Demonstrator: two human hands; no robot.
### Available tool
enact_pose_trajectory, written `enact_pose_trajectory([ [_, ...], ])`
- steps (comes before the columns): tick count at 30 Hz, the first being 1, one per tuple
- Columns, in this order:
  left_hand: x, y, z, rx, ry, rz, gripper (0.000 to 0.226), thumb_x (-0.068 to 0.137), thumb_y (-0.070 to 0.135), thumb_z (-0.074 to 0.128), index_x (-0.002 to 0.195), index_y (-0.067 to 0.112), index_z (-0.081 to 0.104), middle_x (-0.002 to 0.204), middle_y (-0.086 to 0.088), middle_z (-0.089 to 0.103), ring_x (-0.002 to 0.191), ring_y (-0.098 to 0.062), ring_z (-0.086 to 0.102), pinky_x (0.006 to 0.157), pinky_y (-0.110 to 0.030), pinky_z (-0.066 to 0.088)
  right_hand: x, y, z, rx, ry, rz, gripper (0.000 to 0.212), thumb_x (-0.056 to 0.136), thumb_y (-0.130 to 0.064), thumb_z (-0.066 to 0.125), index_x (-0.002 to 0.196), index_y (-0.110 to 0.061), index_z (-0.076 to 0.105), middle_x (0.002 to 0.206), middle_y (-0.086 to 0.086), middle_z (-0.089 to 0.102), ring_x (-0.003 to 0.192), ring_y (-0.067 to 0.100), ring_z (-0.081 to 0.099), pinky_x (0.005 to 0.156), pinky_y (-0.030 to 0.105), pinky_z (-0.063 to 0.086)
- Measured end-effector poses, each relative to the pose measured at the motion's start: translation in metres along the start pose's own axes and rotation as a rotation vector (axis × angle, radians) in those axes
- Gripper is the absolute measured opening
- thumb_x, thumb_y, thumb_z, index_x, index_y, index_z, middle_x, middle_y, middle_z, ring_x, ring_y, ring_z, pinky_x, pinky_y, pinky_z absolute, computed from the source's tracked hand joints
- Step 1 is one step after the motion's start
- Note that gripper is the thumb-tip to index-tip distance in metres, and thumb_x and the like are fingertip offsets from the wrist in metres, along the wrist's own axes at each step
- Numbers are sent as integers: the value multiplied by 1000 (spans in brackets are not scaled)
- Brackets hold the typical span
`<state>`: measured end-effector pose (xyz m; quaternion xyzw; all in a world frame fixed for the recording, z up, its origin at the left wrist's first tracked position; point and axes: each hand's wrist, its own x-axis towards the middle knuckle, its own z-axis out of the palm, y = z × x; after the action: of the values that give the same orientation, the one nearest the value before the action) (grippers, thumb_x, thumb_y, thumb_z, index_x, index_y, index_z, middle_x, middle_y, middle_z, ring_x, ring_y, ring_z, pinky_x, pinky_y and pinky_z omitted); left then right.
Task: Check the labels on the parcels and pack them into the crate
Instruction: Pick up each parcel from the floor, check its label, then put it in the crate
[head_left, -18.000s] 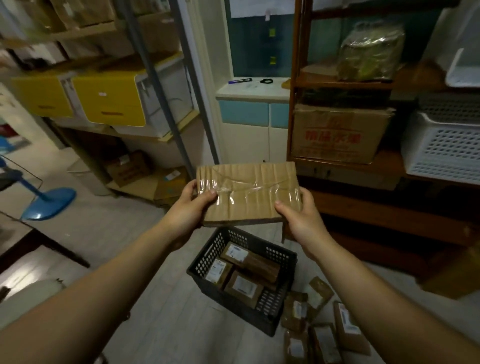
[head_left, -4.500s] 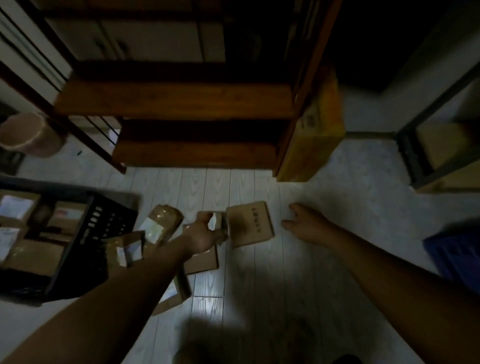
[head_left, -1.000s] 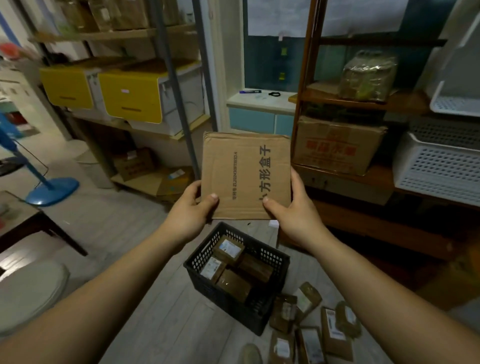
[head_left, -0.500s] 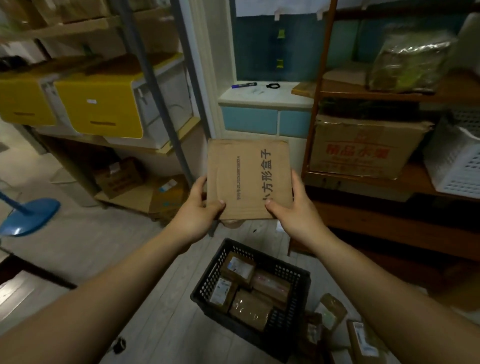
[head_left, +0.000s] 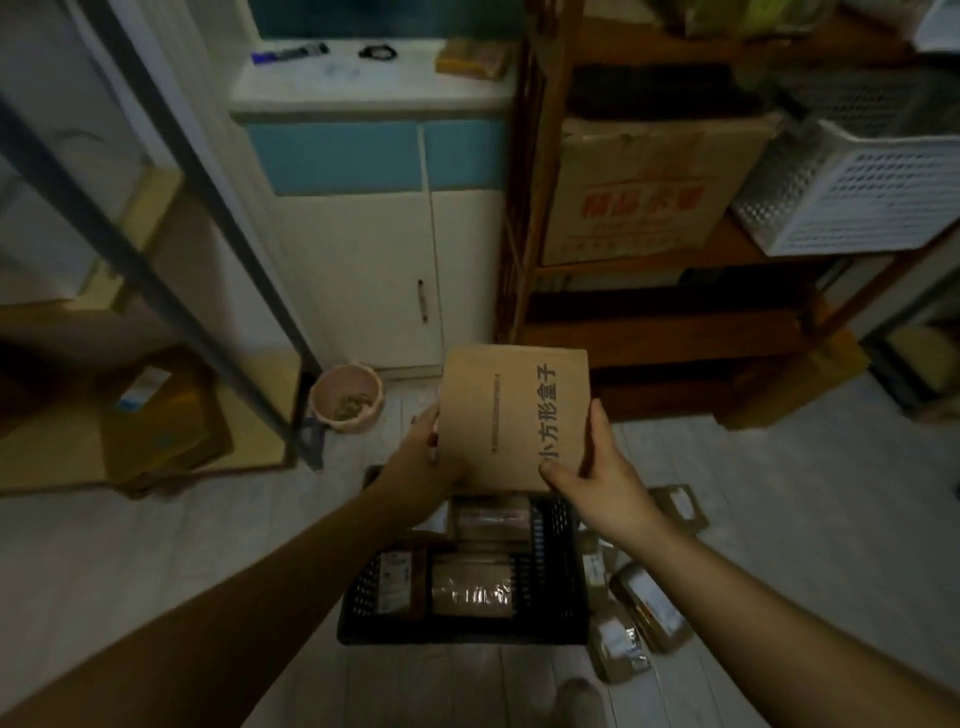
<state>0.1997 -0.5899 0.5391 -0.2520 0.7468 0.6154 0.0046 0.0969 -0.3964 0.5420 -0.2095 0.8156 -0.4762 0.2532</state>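
Head view. Flat brown cardboard parcel, near-square, w/ black printed characters down its right margin, held in mid-air, approx. upright, face-on to the camera. Left hand grips the lower left edge, fingers going behind the card. Right hand grips the lower right edge, thumb on the printed face, fingers up the side. Both hands are closed on the parcel; neither is free. The side shown carries print only, no stuck-on shipping label visible. The reverse is hidden, so the label check is prob. not finished. Black lattice plastic crate sits on the pale plank floor, directly below the parcel and nearer the person. The parcel's lower edge overlaps the crate's far rim in this view. The crate holds taped brown parcels, white labels on some. Its far left corner is masked by the left hand, so free room there cannot be told. Loose parcels lie on the floor just beside the crate's right wall. Key relation for the next move: the target lies straight down and back toward the body, centred betw. the two hands, so neither hand is nearer. The parcel's slightly longer axis runs vertical and would need laying flat to rest on the packed layer. Pink bowl stands on the floor beyond the crate's far left corner.
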Motion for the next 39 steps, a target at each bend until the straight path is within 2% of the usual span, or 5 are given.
enact_pose_trajectory([
  [8,62,-149,51,-204,33,-342,58,90,24,59,140,31,30,132,-1,45,111,-26,52,80,-46,56,37,138,60,-57,45,129,69,77,-21,74,133,-29,35,113,-28,49,107,-8,50,89,26,51],
  [22,117,-323,126,-426,65,-610,56,93,16,55,141,34,32,113,6,52,91,-18,57,54,-33,56,65,311,96,175,-152,339,99,63,-64,68,147,-43,21,141,-6,45,124,10,47,107,38,39],
  [28,117,-344,153,-396,-10,-627,54,96,16,50,144,32,30,96,20,49,80,-7,54,51,-26,55,55,341,91,85,-77,392,92,73,-61,65,146,-46,12,155,-10,10,129,6,22,88,-1,27],
  [33,125,-341,176,-103,-171,-500,40,98,29,44,138,33,37,103,11,54,75,1,54,46,-9,47,51,350,98,-260,-49,365,102,59,-81,54,145,-50,10,156,-10,5,142,26,13,110,47,27],
  [39,142,-359,188,238,-283,-514,49,96,13,49,142,11,33,115,-1,55,94,-16,56,71,-8,47,56,378,113,-641,-171,306,98,67,-82,47,146,-45,3,155,-5,-2,139,37,-1,107,57,24],
])
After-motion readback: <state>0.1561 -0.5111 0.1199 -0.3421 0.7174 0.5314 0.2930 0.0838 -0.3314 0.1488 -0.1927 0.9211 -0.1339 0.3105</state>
